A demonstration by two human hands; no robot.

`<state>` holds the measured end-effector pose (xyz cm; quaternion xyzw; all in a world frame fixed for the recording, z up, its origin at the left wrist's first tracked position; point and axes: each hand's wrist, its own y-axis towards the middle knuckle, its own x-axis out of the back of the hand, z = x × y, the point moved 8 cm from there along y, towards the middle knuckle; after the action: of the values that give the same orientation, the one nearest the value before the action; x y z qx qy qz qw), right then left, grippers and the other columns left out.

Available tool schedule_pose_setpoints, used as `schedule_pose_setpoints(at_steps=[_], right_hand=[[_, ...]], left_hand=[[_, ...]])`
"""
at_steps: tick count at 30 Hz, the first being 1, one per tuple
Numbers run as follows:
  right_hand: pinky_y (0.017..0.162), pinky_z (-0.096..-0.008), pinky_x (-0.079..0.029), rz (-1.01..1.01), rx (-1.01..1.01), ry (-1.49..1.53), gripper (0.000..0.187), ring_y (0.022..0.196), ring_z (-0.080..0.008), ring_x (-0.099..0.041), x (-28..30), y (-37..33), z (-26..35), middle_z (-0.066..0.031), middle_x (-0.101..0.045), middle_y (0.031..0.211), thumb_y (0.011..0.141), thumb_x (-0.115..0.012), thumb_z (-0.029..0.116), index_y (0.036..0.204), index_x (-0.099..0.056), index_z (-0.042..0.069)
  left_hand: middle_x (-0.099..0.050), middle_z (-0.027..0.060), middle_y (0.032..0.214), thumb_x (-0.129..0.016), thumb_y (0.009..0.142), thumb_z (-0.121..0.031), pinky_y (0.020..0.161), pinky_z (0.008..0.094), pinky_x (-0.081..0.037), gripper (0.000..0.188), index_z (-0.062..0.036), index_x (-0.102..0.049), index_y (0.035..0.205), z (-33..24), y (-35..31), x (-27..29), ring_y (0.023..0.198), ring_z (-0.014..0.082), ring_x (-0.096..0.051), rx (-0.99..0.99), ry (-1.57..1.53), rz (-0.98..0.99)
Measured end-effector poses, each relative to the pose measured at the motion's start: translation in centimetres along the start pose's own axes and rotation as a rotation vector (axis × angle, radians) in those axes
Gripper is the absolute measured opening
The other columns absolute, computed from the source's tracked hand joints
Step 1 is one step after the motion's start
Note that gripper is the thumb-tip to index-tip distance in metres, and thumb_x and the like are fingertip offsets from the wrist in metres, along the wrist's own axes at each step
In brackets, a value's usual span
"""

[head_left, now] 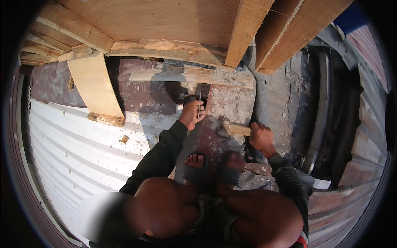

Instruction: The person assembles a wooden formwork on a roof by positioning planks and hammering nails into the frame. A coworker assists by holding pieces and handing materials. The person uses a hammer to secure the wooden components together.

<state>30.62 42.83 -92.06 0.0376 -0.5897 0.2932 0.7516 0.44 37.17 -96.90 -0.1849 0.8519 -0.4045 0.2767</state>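
My right hand (261, 136) is closed round the wooden handle of a hammer (239, 129). The hammer's head points left, over a worn, paint-spotted board. My left hand (192, 115) is closed on a thin metal rod (200, 97), which sticks up past the fingers; its exact kind I cannot make out. Beside that hand lies a dark gap in the boards. The hammer head and the rod are a short way apart. Just beyond the left hand, a pale wooden strip (165, 75) lies across the dark red boards (136, 93).
A plywood panel (173, 20) framed with timber stands ahead, with thick posts (248, 33) at the right. White corrugated sheeting (82, 140) spreads to the left under a leaning plywood strip (95, 82). A dark trough with a pipe (320, 111) runs along the right. My sandalled feet are close below.
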Motion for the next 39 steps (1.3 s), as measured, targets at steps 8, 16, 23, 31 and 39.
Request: schedule_pose_setpoints(at_steps=[8, 16, 23, 31, 39], right_hand=[[0.097, -0.0511, -0.041, -0.004, 0.111, 0.006, 0.043, 0.105, -0.0359, -0.06, 0.9, -1.1, 1.4, -0.0118, -0.064, 0.106, 0.068, -0.072, 0.019, 0.108, -0.061, 0.011], [0.104, -0.0529, -0.035, -0.16, 0.168, 0.145, 0.056, 0.117, -0.038, -0.05, 3.5, -2.0, 4.2, -0.0159, -0.054, 0.122, 0.069, -0.075, 0.018, 0.121, -0.057, 0.007], [0.098, -0.0484, -0.042, -0.183, 0.057, 0.424, 0.042, 0.112, -0.0393, -0.052, 2.5, -2.5, 6.3, -0.0188, -0.056, 0.114, 0.078, -0.071, 0.018, 0.115, -0.058, 0.002], [0.097, -0.0486, -0.044, -0.19, 0.023, 0.689, 0.033, 0.113, -0.0414, -0.054, 0.6, -3.6, 7.4, -0.0199, -0.059, 0.113, 0.082, -0.068, 0.015, 0.112, -0.06, 0.002], [0.097, -0.0476, -0.045, -0.136, -0.022, 0.744, 0.03, 0.112, -0.0412, -0.055, 1.9, -2.4, 5.8, -0.0196, -0.061, 0.111, 0.084, -0.066, 0.017, 0.11, -0.061, 0.003]], left_hand=[[-0.035, -0.001, 0.085, -0.053, 0.101, -0.022, 0.073, 0.0356, -0.02, 0.014, -0.0129, -0.043, 0.096, 0.9, -0.4, 1.8, 0.072, 0.0124, -0.034, 0.004, -0.129, -0.031], [-0.041, -0.0046, 0.078, -0.06, 0.095, -0.022, 0.056, 0.0259, -0.035, 0.016, -0.0126, -0.047, 0.093, 3.6, -1.1, 3.4, 0.063, 0.0079, -0.039, 0.05, -0.09, -0.019], [-0.044, -0.0026, 0.071, -0.061, 0.095, -0.026, 0.054, 0.0287, -0.037, 0.024, -0.0159, -0.045, 0.081, 3.4, -1.3, 5.8, 0.056, 0.0099, -0.04, 0.011, -0.1, -0.207], [-0.052, -0.0021, 0.079, -0.067, 0.095, -0.039, 0.057, 0.0311, -0.039, 0.029, -0.0142, -0.054, 0.086, -1.9, -0.6, 4.8, 0.053, 0.0092, -0.038, -0.07, -0.13, -0.096], [-0.062, 0.0013, 0.093, -0.068, 0.087, -0.062, 0.067, 0.0264, -0.048, 0.058, -0.0069, -0.061, 0.106, -13.4, 2.4, -5.3, 0.053, 0.0092, -0.039, -0.293, -0.597, 0.261]])
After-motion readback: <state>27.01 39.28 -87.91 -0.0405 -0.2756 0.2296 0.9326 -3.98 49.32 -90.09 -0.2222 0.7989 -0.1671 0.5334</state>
